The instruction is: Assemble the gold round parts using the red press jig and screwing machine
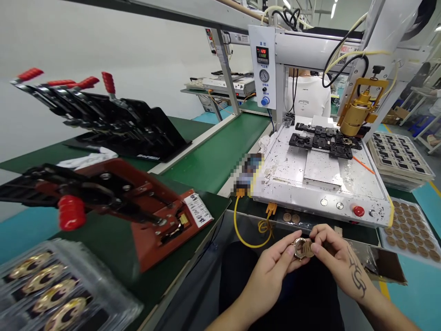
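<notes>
The left hand (pixel 270 271) has its thumb and fingers closed on the left rim of a gold ring (pixel 296 253), with little gap between them. The right hand (pixel 331 252) pinches a brown disc (pixel 308 249) between thumb and fingertips. Both pieces are held in the air above the person's lap, short of the near edge of the white machine base (pixel 292 195). The disc lies to the right of the left hand's grip, overlapping the ring's right side; both are round, so neither has a long axis to follow, and the right hand is the nearer to the disc. Whether the disc lies flat or tilted against the ring I cannot tell (the fingers underneath are hidden too). Beyond the hands, two loose discs (pixel 291 217) lie along the base's front edge, and a sheet of discs (pixel 409 230) sits off its near right corner. Any marks on the held disc are too small to read. A tray of gold pieces (pixel 119 301), lower left, is cut off and blurred.
</notes>
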Tool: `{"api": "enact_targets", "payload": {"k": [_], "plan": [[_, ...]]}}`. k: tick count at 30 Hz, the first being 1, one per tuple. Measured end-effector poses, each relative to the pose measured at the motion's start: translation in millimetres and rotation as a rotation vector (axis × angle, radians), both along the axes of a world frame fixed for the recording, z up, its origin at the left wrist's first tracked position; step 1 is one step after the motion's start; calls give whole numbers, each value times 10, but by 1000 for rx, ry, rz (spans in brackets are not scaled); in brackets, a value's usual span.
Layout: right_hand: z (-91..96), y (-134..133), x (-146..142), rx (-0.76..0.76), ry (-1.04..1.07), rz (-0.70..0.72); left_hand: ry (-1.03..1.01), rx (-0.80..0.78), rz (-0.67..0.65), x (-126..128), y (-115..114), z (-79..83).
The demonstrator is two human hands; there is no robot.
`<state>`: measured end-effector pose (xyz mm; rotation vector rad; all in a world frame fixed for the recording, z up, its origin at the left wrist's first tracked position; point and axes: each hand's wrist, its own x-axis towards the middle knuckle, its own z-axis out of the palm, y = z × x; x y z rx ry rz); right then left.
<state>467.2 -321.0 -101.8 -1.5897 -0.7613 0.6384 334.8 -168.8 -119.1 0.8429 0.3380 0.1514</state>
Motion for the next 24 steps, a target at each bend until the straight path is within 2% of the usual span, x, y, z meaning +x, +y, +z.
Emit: {"api": "enact_targets", "payload": {"k": [10,24], "plan": [[-19,67,-82,-32,-8,3,-32,22,2,5,-41,85],[-23,75,-86,-43,-56,-32,-40,114,36,4,-111,42]]}}
